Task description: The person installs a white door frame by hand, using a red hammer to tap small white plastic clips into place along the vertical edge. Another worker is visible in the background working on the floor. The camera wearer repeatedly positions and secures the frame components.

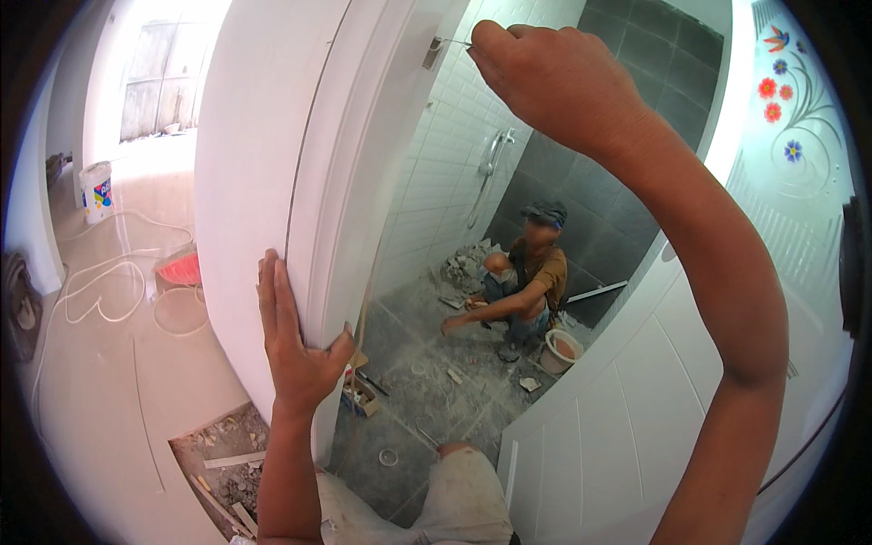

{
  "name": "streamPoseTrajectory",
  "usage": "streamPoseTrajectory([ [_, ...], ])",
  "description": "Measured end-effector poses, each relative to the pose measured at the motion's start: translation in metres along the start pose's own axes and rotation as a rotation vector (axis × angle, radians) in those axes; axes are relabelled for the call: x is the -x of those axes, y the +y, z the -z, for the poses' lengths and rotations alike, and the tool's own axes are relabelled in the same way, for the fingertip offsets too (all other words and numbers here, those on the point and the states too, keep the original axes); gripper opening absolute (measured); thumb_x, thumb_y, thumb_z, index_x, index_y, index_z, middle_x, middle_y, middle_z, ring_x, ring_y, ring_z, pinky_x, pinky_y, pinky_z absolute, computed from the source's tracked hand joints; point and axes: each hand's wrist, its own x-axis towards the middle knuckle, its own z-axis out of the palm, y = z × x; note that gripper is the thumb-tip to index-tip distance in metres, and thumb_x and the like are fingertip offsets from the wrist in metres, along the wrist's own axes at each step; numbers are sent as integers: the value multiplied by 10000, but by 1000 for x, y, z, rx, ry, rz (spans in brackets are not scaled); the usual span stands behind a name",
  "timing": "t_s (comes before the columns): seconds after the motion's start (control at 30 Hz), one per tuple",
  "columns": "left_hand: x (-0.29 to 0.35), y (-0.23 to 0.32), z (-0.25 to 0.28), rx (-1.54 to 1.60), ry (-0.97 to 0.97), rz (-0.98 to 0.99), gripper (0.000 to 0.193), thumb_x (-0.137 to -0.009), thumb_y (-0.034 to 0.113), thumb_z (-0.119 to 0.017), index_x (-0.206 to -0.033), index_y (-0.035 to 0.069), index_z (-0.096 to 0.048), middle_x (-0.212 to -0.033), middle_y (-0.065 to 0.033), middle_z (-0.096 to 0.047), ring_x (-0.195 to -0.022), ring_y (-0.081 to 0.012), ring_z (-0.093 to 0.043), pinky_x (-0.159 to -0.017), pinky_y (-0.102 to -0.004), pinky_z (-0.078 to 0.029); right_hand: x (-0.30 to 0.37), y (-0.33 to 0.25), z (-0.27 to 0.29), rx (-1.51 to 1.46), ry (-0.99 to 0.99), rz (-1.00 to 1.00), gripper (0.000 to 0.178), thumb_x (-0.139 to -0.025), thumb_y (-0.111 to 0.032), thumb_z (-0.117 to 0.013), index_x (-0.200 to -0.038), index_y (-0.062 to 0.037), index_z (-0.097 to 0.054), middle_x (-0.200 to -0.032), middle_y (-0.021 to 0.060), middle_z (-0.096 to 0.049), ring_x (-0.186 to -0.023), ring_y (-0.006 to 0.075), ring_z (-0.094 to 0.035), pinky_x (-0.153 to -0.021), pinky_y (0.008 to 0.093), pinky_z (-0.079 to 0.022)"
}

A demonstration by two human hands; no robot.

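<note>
The door frame point(272, 154) is a broad white post that stands upright in the middle left of the view, smooth and painted, with a thin dark groove running down its face. The left hand point(291, 341) lies flat on the lower part of this post, the fingers stretched upward and the thumb bent around the edge, so the hand presses the post and does not close on it. High on the inner edge of the post sits a small grey metal plate point(432, 53). The right hand point(545, 77) is raised to the same height, and its fingertips are pressed together on a thin metal rod point(454, 42) whose other end touches the plate. Beyond the post opens a bathroom with white tiles point(436, 173) on one wall and dark ones on the other. There a second person point(531, 282) crouches on the dusty floor beside a small bucket point(559, 350). A white door point(636, 400) stands at the right.
</note>
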Motion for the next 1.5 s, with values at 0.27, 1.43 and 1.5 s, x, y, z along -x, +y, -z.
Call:
streamPoseTrajectory([
  [0.27,0,-1,1,8,7,-23,1026,-676,58,-745,-1587,-25,-280,-1619,-279,-311,-1515,-460,-290,-1213,-556,-300,1,2,-5,43,-15,25,97,-990,-84,-610,-1041,-5,-633,-732,173,-709,-621,241,-738,-521,334,-589],
  [1.43,-3,4,2,-50,-40,15,1045,-674,47,-750,-1590,-42,-254,-1623,-275,-301,-1523,-446,-273,-1226,-528,-281,124,-27,-18,-1500,-148,-869,316,-1078,-297,-484,-897,-41,-525,-662,5,-524,-483,110,-551,-447,282,-459],
  [1.5,-3,5,2,-38,-31,-15,1046,-683,40,-746,-1591,-50,-235,-1617,-290,-300,-1514,-451,-288,-1216,-518,-292,121,-41,-31,-1575,-129,-717,309,-1078,-275,-486,-891,-31,-515,-658,12,-529,-484,113,-562,-447,287,-461],
])
